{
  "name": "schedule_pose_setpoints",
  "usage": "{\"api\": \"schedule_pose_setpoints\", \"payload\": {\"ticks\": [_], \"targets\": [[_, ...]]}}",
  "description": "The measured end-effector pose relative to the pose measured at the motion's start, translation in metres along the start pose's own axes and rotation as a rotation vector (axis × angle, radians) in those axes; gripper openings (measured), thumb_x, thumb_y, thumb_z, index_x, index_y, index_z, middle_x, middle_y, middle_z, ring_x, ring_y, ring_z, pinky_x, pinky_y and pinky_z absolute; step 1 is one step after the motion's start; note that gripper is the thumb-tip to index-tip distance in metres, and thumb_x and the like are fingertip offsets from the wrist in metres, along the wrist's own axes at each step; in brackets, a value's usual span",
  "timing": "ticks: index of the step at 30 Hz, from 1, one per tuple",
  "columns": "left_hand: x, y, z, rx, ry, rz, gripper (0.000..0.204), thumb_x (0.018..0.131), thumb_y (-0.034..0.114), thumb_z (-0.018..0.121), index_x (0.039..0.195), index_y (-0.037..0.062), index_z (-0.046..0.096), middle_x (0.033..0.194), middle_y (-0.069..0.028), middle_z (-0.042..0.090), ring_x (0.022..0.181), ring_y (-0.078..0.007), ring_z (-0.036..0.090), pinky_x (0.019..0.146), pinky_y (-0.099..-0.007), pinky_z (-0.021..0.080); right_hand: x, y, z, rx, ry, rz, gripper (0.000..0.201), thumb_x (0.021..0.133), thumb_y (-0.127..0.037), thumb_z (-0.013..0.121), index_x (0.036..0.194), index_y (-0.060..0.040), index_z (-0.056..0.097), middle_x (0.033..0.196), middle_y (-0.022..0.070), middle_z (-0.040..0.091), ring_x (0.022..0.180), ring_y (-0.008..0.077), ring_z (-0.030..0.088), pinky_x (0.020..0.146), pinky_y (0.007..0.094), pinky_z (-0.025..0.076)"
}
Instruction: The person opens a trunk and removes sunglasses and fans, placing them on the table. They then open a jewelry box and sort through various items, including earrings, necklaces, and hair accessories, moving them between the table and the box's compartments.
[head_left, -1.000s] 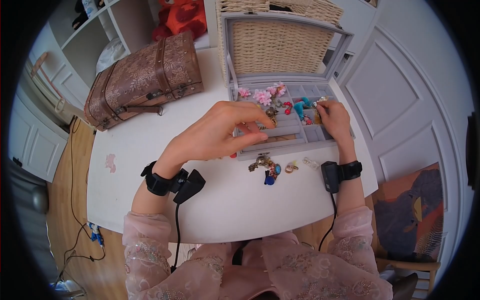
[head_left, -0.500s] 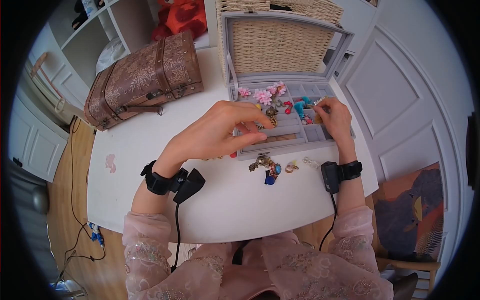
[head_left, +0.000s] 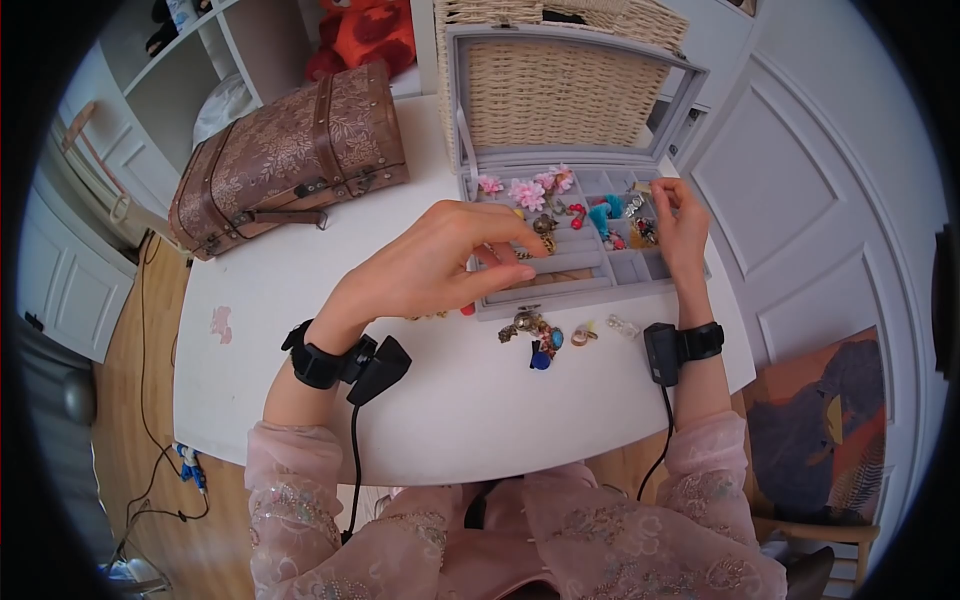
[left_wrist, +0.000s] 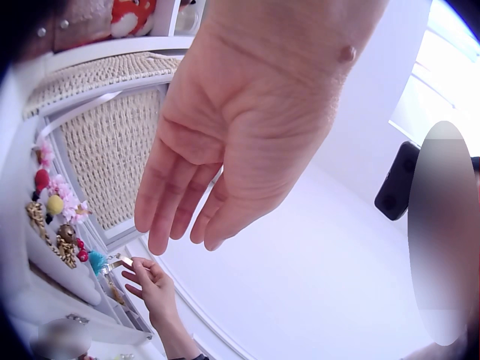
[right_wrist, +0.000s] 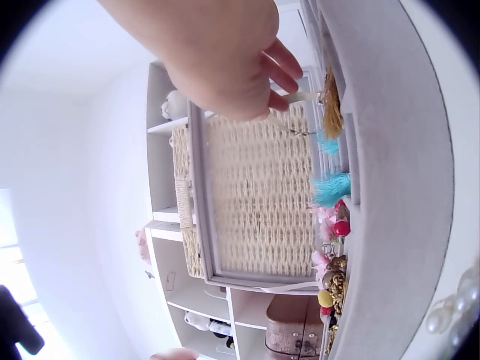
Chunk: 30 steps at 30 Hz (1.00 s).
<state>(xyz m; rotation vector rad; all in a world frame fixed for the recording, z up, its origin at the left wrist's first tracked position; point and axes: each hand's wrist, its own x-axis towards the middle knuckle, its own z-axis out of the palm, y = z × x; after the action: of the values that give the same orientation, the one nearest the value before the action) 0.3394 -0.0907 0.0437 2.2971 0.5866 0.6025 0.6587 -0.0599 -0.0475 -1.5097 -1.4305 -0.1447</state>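
Note:
My right hand (head_left: 682,235) is over the right side of a grey jewellery box (head_left: 560,299) whose lid stands up. Its thumb and fingers pinch a small flat, pale gold strip (head_left: 642,187), which also shows in the right wrist view. A silvery ornament (head_left: 634,206) sits just below the strip, beside a teal tassel (head_left: 600,214). Over the left part of the box hovers my left hand (head_left: 430,262), fingers relaxed and apart, holding nothing. Pink flower ornaments (head_left: 526,193), a red beaded piece (head_left: 577,214) and a gold-brown tassel (right_wrist: 332,106) lie in the compartments.
On the white table (head_left: 430,420), in front of the box, lie a cluster of jewellery (head_left: 540,338), a ring-like piece (head_left: 582,335) and pearly beads (head_left: 622,326). A brown patterned case (head_left: 290,160) stands at the back left. Behind the lid is a wicker basket (head_left: 560,95).
My right hand has drawn slightly up and right. The pale strip at its fingertips and the silvery ornament now show more clearly. My left hand has stayed in place.

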Motion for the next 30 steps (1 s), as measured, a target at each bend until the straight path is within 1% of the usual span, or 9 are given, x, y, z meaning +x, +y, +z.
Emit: {"api": "schedule_pose_setpoints", "payload": {"ticks": [7, 11, 18, 21, 24, 26, 27, 29, 30], "targets": [[0.0, 0.0, 0.0, 0.009, 0.004, 0.01, 0.018, 0.084, 0.006, 0.063, 0.1, -0.0014, 0.063, 0.097, -0.0101, 0.064, 0.082, -0.0175, 0.065, 0.07, -0.0276, 0.053, -0.006, 0.01, 0.0, -0.287, -0.138, 0.023, 0.014, 0.083, -0.021, 0.063, 0.091, -0.0101, 0.067, 0.075, 0.0084, 0.068, 0.07, 0.0268, 0.066, 0.062, 0.0359, 0.049], [0.0, 0.0, -0.001, 0.016, 0.004, 0.017, 0.018, 0.084, 0.007, 0.063, 0.1, -0.0015, 0.063, 0.097, -0.0103, 0.064, 0.082, -0.0177, 0.065, 0.071, -0.0282, 0.054, -0.006, 0.008, -0.003, -0.306, -0.152, 0.049, 0.013, 0.081, -0.02, 0.065, 0.088, -0.0103, 0.069, 0.076, 0.0087, 0.068, 0.07, 0.0264, 0.066, 0.063, 0.0355, 0.05], [-0.001, 0.001, -0.001, -0.018, -0.012, -0.027, 0.018, 0.084, 0.006, 0.063, 0.1, -0.0014, 0.063, 0.096, -0.01, 0.064, 0.082, -0.0175, 0.065, 0.071, -0.0282, 0.054, -0.01, 0.008, -0.001, -0.343, -0.195, -0.098, 0.014, 0.079, -0.02, 0.066, 0.086, -0.0096, 0.072, 0.08, 0.0118, 0.068, 0.075, 0.0286, 0.064, 0.067, 0.0372, 0.05], [0.0, -0.003, -0.004, 0.024, -0.01, -0.003, 0.018, 0.084, 0.007, 0.063, 0.1, -0.0015, 0.063, 0.094, -0.0103, 0.065, 0.08, -0.0181, 0.065, 0.071, -0.0285, 0.054, -0.012, 0.01, 0.002, -0.345, -0.242, -0.131, 0.016, 0.081, -0.021, 0.064, 0.089, -0.0093, 0.072, 0.083, 0.0138, 0.067, 0.079, 0.0304, 0.063, 0.069, 0.039, 0.05], [0.0, -0.01, -0.007, 0.083, 0.028, 0.098, 0.018, 0.083, 0.008, 0.064, 0.098, -0.0014, 0.064, 0.089, -0.0103, 0.065, 0.078, -0.0186, 0.065, 0.07, -0.0288, 0.053, -0.013, 0.01, 0.003, -0.354, -0.316, -0.133, 0.019, 0.084, -0.023, 0.06, 0.093, -0.0091, 0.071, 0.085, 0.0148, 0.067, 0.081, 0.0318, 0.062, 0.071, 0.041, 0.049], [-0.001, -0.013, -0.009, 0.157, -0.075, -0.012, 0.016, 0.08, 0.008, 0.066, 0.093, -0.0008, 0.065, 0.085, -0.0099, 0.066, 0.076, -0.0192, 0.065, 0.067, -0.0289, 0.052, -0.013, 0.007, 0.004, -0.355, -0.358, -0.128, 0.021, 0.086, -0.024, 0.058, 0.095, -0.0091, 0.07, 0.085, 0.015, 0.067, 0.082, 0.0323, 0.062, 0.071, 0.0418, 0.049], [-0.002, -0.016, -0.008, 0.157, -0.075, -0.012, 0.016, 0.08, 0.008, 0.066, 0.093, -0.0008, 0.065, 0.085, -0.0099, 0.066, 0.076, -0.0192, 0.065, 0.067, -0.0289, 0.052, -0.014, 0.005, 0.003, -0.34, -0.347, -0.116, 0.022, 0.087, -0.025, 0.057, 0.095, -0.009, 0.07, 0.085, 0.0151, 0.067, 0.082, 0.0324, 0.062, 0.071, 0.0424, 0.049], [-0.005, -0.024, -0.005, 0.149, -0.151, -0.162, 0.012, 0.074, 0.008, 0.065, 0.082, -0.0016, 0.064, 0.075, -0.0119, 0.065, 0.069, -0.0251, 0.063, 0.063, -0.0326, 0.05, -0.014, 0.003, 0.004, -0.325, -0.337, -0.103, 0.023, 0.088, -0.025, 0.056, 0.096, -0.0089, 0.069, 0.085, 0.0153, 0.067, 0.082, 0.0326, 0.062, 0.072, 0.043, 0.049], [-0.005, -0.027, -0.004, 0.149, -0.151, -0.162, 0.012, 0.074, 0.008, 0.065, 0.082, -0.0016, 0.064, 0.075, -0.0119, 0.065, 0.069, -0.0251, 0.063, 0.063, -0.0326, 0.05, -0.014, 0.004, 0.005, -0.329, -0.286, -0.098, 0.022, 0.087, -0.025, 0.057, 0.094, -0.0086, 0.07, 0.085, 0.0149, 0.067, 0.081, 0.0324, 0.062, 0.071, 0.0425, 0.049]]}}
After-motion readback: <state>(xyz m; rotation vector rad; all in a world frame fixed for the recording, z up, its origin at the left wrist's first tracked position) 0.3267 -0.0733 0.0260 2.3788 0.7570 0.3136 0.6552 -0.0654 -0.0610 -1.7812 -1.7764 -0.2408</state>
